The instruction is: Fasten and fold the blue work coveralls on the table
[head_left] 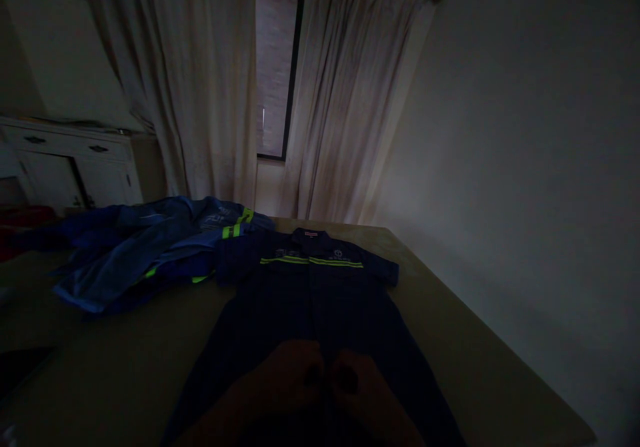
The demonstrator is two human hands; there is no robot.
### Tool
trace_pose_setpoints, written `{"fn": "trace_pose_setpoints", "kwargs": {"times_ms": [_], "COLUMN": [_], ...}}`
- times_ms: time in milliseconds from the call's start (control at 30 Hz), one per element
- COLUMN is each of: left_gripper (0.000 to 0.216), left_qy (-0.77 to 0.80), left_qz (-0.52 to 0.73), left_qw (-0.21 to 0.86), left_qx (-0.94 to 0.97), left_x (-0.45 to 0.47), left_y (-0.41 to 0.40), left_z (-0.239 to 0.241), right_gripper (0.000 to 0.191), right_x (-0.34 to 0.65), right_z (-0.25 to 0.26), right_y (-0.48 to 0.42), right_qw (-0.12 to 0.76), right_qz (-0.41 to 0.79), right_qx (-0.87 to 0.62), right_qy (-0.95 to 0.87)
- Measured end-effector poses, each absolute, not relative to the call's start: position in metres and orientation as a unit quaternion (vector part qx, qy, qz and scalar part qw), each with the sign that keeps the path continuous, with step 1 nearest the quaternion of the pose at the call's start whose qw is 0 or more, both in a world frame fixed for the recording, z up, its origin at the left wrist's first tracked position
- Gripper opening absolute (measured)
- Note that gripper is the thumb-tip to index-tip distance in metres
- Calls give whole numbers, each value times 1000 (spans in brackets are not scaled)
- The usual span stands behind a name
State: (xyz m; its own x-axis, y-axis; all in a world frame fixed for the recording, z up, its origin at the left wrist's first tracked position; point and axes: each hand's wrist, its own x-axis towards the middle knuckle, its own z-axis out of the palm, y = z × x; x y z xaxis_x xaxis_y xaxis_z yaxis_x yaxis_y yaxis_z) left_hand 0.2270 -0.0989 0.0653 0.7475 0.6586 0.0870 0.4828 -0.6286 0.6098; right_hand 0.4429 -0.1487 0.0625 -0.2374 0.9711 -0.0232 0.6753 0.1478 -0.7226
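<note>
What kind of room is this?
Probably a dim bedroom at home: long pale cloth curtains frame a dark-framed window, a white wooden drawer cabinet stands at the wall, and a dark navy reflective-striped coverall lies flat on a wide tan bed-like surface.

Dark navy coverall (310,300), spread flat and face up on the counter (465,367). Collar toward the far edge, legs running down to the near edge. Short sleeves out to either side. Lime-yellow reflective band across the chest, small red label inside the collar. Lower half very dim.
</note>
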Motion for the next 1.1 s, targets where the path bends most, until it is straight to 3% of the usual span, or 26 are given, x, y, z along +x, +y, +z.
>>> {"fn": "trace_pose_setpoints", "kwargs": {"times_ms": [267, 367, 767, 967, 1100], "left_gripper": [15, 29, 9, 17, 17], "left_qy": [389, 390, 371, 356, 359], "left_qz": [174, 206, 132, 98, 99], "left_qw": [332, 346, 237, 108, 95], "left_qx": [841, 828, 888, 923, 923], "left_x": [229, 232, 232, 248, 248], "left_y": [-104, -102, -101, -110, -116], "left_z": [66, 65, 61, 61, 70], "right_gripper": [10, 7, 9, 14, 16], "right_x": [439, 437, 431, 427, 428], "right_z": [67, 71, 66, 64, 60], "right_y": [-149, -150, -154, -152, -151], "right_qw": [231, 249, 288, 321, 326], "right_qz": [297, 309, 304, 336, 335], "right_qx": [-565, -553, -574, -584, -580], "right_qy": [-734, -732, -704, -666, -667]}}
